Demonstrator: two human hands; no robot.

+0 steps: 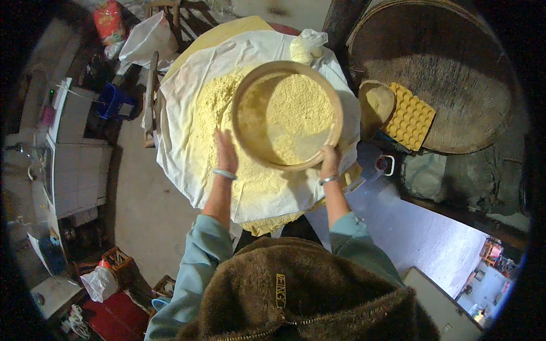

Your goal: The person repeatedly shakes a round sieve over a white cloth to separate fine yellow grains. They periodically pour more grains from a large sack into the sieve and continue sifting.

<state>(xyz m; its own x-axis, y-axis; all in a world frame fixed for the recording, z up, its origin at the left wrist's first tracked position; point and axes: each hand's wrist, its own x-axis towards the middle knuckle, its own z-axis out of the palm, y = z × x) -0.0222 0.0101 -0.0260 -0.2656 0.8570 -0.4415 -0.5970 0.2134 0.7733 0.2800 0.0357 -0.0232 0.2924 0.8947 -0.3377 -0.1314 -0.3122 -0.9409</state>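
My right hand [329,162] grips the lower right of the rim of a round wooden sieve [241,138]. Pale yellow meal [300,98] lies heaped toward the right inside it, and part of the mesh shows bare near my right hand. Just left of the sieve, my left hand [226,151] is raised with its palm toward the rim, holding nothing and slightly blurred. A small gap separates it from the sieve. Beneath both hands, a white cloth [183,170] covers a round table. A loose heap of yellow meal [217,96] spreads over the cloth at the left.
A tied clear plastic bag [307,46] of pale stuff sits at the cloth's far edge. To the right are a scoop-like bowl [377,102], a yellow egg tray [409,117] and a large round woven tray [465,85]. A wooden chair [151,98] and a blue bucket [114,102] stand left.
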